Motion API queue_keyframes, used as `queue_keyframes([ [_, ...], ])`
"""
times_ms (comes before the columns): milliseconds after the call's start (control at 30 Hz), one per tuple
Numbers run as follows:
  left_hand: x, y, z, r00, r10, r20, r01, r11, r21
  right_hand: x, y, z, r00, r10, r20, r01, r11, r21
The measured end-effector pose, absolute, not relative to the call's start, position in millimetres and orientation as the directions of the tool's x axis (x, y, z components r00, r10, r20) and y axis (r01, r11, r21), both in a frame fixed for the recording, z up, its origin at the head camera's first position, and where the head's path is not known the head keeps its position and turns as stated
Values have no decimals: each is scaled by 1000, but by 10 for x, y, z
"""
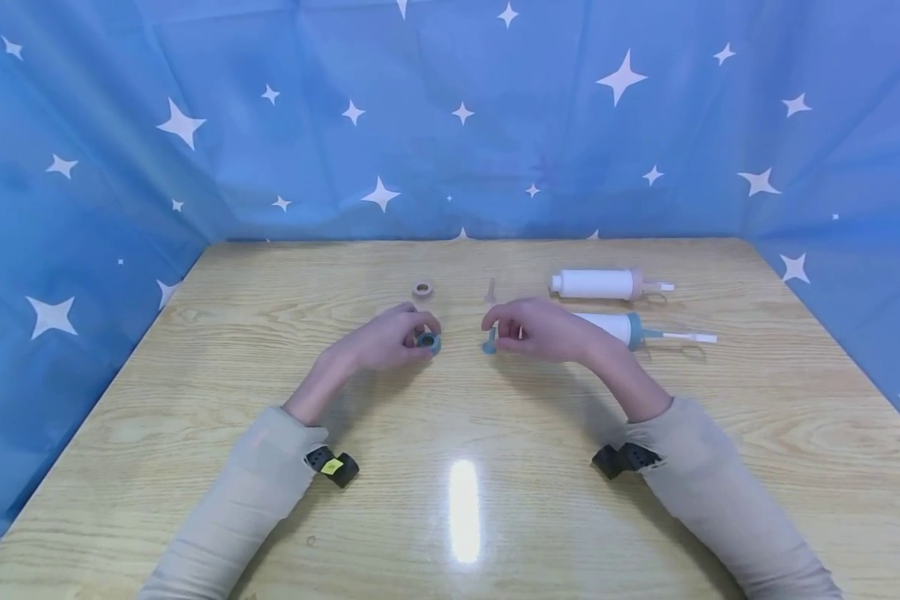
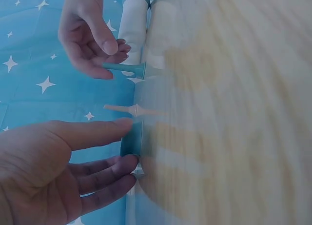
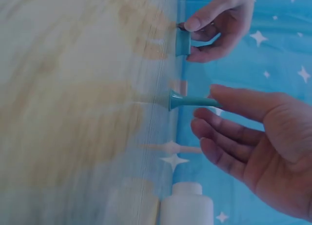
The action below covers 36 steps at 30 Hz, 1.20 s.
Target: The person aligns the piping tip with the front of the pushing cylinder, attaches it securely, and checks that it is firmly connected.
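My left hand [image 1: 390,337] grips a short teal ring [image 1: 429,342] on the table, thumb on one side and fingers on the other. To its right stands a teal funnel-shaped piece [image 1: 489,346], flared base down, stem up. My right hand [image 1: 543,329] holds that piece by the top of its stem, between thumb and index finger; its other fingers curve loosely beside it in the right wrist view. Behind my hands are a pale pink ring [image 1: 422,288] and a pale pink stemmed piece [image 1: 491,290], both untouched.
Two white bottles lie at the right: one with a pink collar [image 1: 637,285], another with a teal collar [image 1: 634,331], partly behind my right hand. A thin stick with a white end [image 1: 690,337] extends from the teal collar. Blue star-printed cloth [image 1: 450,158] borders the wooden table [image 1: 390,517].
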<state>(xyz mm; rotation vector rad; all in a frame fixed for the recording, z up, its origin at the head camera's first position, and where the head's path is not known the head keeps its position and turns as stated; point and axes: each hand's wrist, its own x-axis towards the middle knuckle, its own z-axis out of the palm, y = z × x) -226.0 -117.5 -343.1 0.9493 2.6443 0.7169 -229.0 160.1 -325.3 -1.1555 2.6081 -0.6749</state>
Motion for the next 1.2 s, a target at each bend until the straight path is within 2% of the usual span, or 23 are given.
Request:
queue_keyframes([
  [333,-2262,-1174,-3427,-743,668,-53,546,649,530,-2282,1601,-3288,-660,-751,21,-672,577,-464],
  [567,-2253,-1176,-3422,-747,662,-61,525,644,556,-2253,1596,-3260,-687,-726,29,-653,600,-463],
  [733,-2266,-1180,-3433,-764,645,-23,527,644,555,-2246,1591,-3227,-713,-699,54,-632,608,-480],
  [900,-2251,-1169,-3382,-748,663,30,569,616,545,-2215,1603,-3178,-712,-697,85,-638,592,-493],
  [1200,-2211,-1121,-3342,-744,662,91,556,537,634,-2184,1640,-3152,-711,-691,128,-629,545,-555],
])
